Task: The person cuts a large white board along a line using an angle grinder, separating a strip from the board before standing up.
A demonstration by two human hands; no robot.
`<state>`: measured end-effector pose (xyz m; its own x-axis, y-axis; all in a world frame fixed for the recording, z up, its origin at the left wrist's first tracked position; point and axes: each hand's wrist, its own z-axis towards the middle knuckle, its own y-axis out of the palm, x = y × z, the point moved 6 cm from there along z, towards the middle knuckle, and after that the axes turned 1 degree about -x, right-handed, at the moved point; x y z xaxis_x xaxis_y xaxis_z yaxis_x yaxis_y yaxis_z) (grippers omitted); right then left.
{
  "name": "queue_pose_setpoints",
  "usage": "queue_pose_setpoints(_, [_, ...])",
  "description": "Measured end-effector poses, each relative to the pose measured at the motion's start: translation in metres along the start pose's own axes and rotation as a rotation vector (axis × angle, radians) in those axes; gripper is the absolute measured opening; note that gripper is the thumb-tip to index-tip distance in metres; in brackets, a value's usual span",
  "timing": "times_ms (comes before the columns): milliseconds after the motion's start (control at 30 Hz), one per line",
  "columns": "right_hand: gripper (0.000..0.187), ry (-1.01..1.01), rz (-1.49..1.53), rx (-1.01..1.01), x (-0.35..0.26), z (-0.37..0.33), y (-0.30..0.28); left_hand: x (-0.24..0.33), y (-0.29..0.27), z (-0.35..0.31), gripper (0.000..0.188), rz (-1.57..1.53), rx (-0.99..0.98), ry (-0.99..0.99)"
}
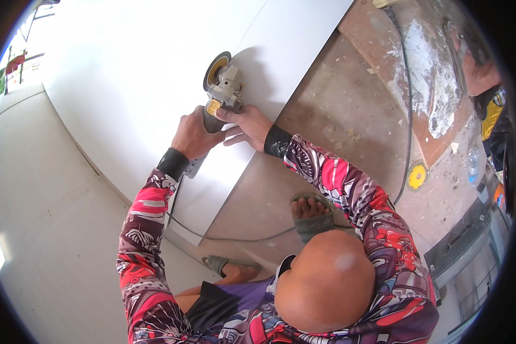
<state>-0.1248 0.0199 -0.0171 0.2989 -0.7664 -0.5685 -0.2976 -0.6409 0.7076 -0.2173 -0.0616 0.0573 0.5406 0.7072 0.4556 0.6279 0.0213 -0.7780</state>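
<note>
Item: grinder (221, 92) on white panel (143, 74); I see left hand (192, 137) fingers wrapped round its body, right hand (246, 123) apparently gripping its head

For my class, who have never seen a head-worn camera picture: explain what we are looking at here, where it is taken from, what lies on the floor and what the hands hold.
This is one wide fisheye picture looking down on a person at work, so straight edges bend near the rim. The left hand grips the body of an angle grinder; the right hand steadies it near the head. Its disc sits on a large white tile lying on the concrete floor. A cable trails over the floor, and a small yellow disc lies to the right.
</note>
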Motion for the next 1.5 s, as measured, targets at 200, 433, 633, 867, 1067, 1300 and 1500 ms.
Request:
queue_pose_setpoints(200, [0.065, -0.021, -0.035, 0.015, -0.019, -0.002, -0.001, 0.016, -0.013, 0.006, 0.048, 0.025, 0.036, 0.035])
queue_pose_setpoints(433, [0.064, 0.005, -0.070, -0.005, -0.020, 0.000, 0.000, 0.011, -0.010, 0.004, 0.048, 0.039, 0.027, -0.016])
queue_pose_setpoints(633, [0.064, 0.016, -0.070, -0.003, -0.022, -0.004, -0.003, 0.014, -0.007, 0.005, 0.047, -0.016, 0.011, -0.040])
queue_pose_setpoints(867, [0.064, 0.010, -0.090, -0.008, -0.021, 0.000, 0.001, 0.002, -0.005, 0.006, 0.048, 0.009, 0.029, -0.052])
queue_pose_setpoints(1067, [0.067, -0.025, -0.176, 0.141, -0.029, -0.003, -0.008, 0.018, -0.014, 0.013, 0.063, -0.013, 0.081, 0.047])
queue_pose_setpoints(1300, [0.069, -0.020, -0.146, 0.221, -0.028, -0.012, 0.001, 0.017, -0.012, 0.008, 0.060, 0.017, 0.131, 0.084])
queue_pose_setpoints(1500, [0.058, 0.002, -0.227, 0.293, -0.032, -0.021, 0.005, 0.013, -0.005, 0.014, 0.057, 0.013, 0.098, 0.022])
